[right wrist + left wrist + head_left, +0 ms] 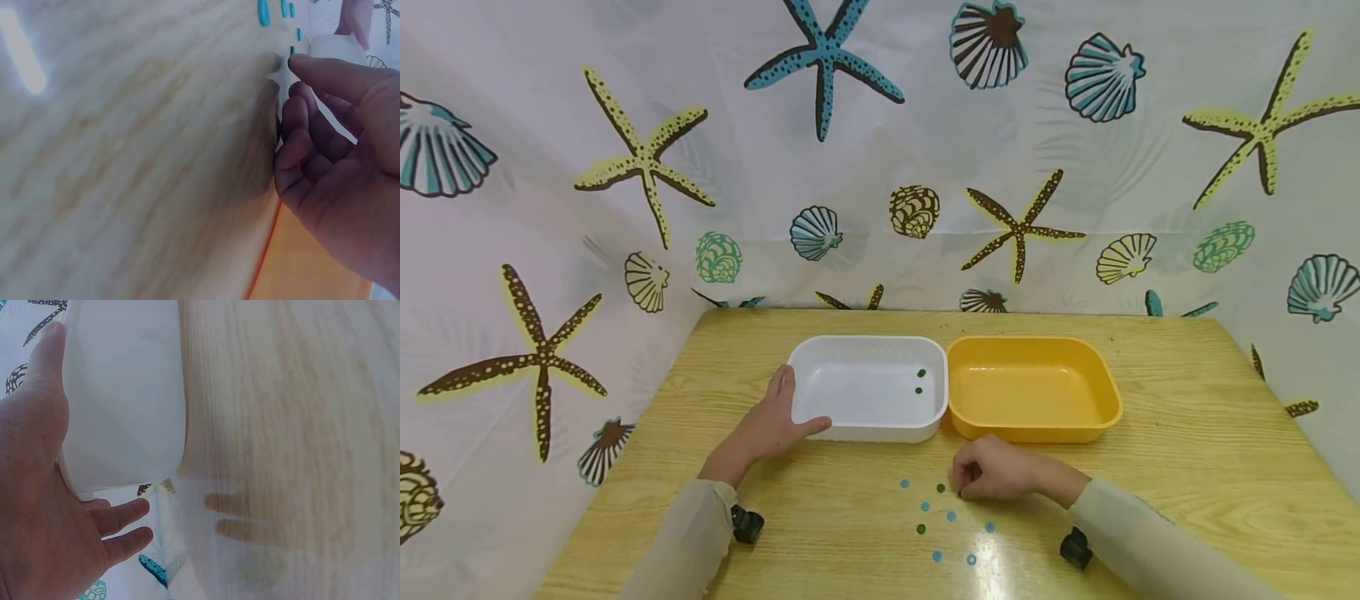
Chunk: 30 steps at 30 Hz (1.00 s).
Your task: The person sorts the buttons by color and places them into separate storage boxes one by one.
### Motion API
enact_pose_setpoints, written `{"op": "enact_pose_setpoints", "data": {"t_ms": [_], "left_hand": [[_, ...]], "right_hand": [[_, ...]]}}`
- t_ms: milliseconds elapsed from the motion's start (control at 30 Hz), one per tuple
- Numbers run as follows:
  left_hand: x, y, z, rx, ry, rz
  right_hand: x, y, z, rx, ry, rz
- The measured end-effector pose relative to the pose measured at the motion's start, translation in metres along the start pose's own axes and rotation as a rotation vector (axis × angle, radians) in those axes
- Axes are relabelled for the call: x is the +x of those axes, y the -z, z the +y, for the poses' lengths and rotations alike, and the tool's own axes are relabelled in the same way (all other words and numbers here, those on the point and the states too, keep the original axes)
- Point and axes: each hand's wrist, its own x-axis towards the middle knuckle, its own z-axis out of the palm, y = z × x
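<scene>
A white plastic tray (868, 433) stands on the table, with two small dark green discs (919, 390) inside it at the right. My left hand (772, 423) rests against its left front corner, the thumb along the front and the fingers fairly straight at the left end. In the left wrist view, two fingertips reach past the tray's end wall (125, 394). My right hand (996, 468) is at the tabletop before the yellow tray (1037, 434), fingers curled, thumb and fingertips pinching a small green disc (960, 494). Its thumb tip meets the dark disc edge in the right wrist view.
Several light blue discs (951, 516) and two dark green discs (921, 529) lie loose on the wooden table (820, 517) left of and in front of my right hand. The trays stand side by side. Behind them hangs a shell-and-starfish cloth (880, 150).
</scene>
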Motion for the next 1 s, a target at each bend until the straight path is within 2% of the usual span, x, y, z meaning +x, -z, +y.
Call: {"op": "enact_pose_setpoints", "data": {"t_ms": [367, 600, 1000], "left_hand": [[0.000, 0.000, -0.001, 0.001, -0.001, 0.008], [-0.001, -0.002, -0.002, -0.011, 0.006, 0.009], [-0.001, -0.002, -0.002, -0.024, 0.010, 0.010]], "right_hand": [[-0.010, 0.011, -0.003, 0.088, -0.077, 0.060], [-0.013, 0.021, -0.011, 0.115, -0.067, 0.080], [-0.008, 0.036, -0.025, 0.127, -0.031, 0.138]]}}
